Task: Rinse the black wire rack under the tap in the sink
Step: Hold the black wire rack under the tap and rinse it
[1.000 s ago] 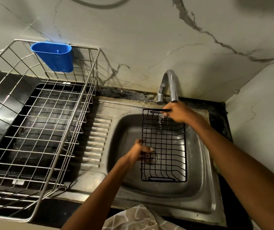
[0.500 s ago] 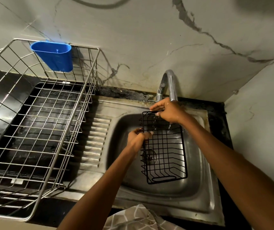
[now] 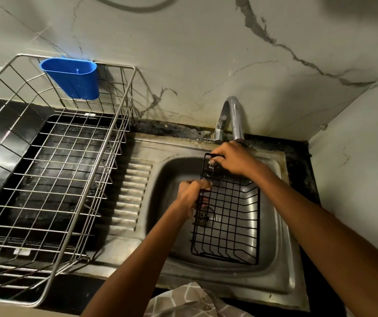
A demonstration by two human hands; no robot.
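Observation:
The black wire rack [image 3: 231,220] hangs over the steel sink [image 3: 281,271], its far end up under the curved chrome tap [image 3: 233,117]. My right hand [image 3: 233,160] grips the rack's far top rim just below the spout. Water runs over that hand's fingers onto the wires. My left hand [image 3: 191,194] is curled round the rack's left rim, about halfway along. The near end of the rack sits low in the basin, above the drain [image 3: 208,217].
A large steel wire dish basket [image 3: 53,179] fills the counter at the left, with a blue plastic cup holder [image 3: 73,77] hooked on its back rim. The ribbed drainboard [image 3: 129,197] lies between basket and basin. Marble walls close the back and right.
The rack's far end has been raised toward the spout and its near end swung a little right. My left hand slid up along the left rim.

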